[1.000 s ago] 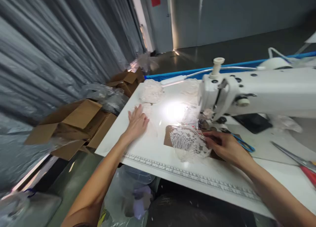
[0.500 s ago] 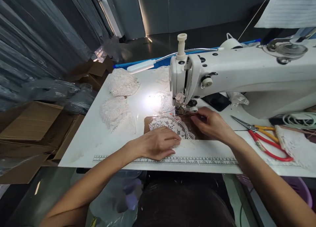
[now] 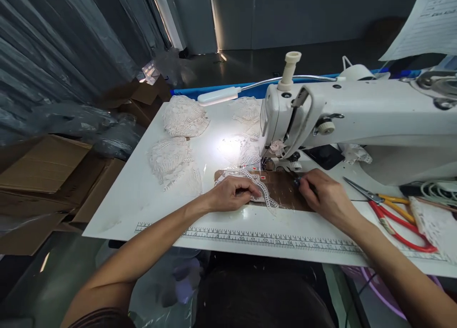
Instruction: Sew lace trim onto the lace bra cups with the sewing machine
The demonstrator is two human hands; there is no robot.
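Note:
My left hand [image 3: 233, 193] is closed, fingertips pinching the edge of a white lace piece [image 3: 262, 187]. The lace lies on a brown plate [image 3: 285, 190] in front of the sewing machine [image 3: 282, 123], and its scalloped border trails toward me. My right hand [image 3: 323, 192] grips a small dark tool [image 3: 296, 180], whose thin tip points at the needle area; its exact kind is too small to make out. The presser foot [image 3: 267, 164] is just behind the lace. Part of the lace is hidden under my left hand.
Piles of white lace [image 3: 185, 116] sit at the table's left and behind the needle. Red and orange-handled scissors [image 3: 392, 218] lie at right beside folded lace [image 3: 433, 228]. A printed ruler [image 3: 264, 240] runs along the front edge. A lamp [image 3: 219, 96] hangs over the table; cardboard boxes [image 3: 46, 175] stand left.
My left hand has gone from lying on the lace to pinching it. My right hand has drawn back from beside the needle and now shows a small dark tool. The view has shifted.

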